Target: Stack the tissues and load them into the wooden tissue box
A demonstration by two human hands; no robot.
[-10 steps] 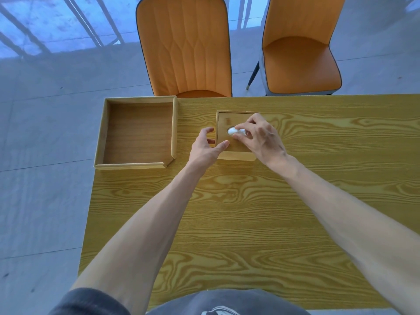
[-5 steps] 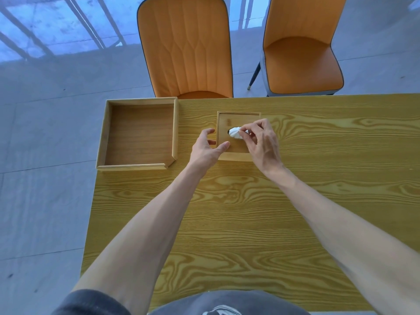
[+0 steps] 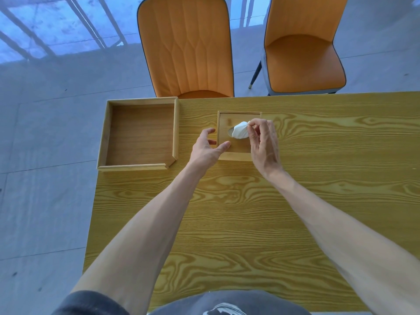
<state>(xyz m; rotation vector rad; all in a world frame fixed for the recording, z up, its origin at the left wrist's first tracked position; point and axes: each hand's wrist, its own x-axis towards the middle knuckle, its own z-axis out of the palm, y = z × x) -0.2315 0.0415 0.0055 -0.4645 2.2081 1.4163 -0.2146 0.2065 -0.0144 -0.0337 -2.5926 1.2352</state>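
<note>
The wooden tissue box (image 3: 236, 150) stands on the table a little behind its middle, lid on, with an oval slot in the top. A white tissue (image 3: 240, 131) sticks up out of that slot. My right hand (image 3: 263, 142) pinches the tissue's upper tip between thumb and fingertips. My left hand (image 3: 208, 148) rests against the box's left side, thumb on its near left corner, fingers spread along the side wall.
An open, shallow wooden tray (image 3: 103, 142) lies at the table's back left corner, with nothing in it. Two orange chairs (image 3: 186, 48) (image 3: 302, 53) stand behind the table's far edge. The yellow wood-grain table (image 3: 250, 212) ends just left of the tray.
My right hand has lifted and drawn back slightly, pulling more of the white tissue up out of the slot. My left hand has stayed against the box.
</note>
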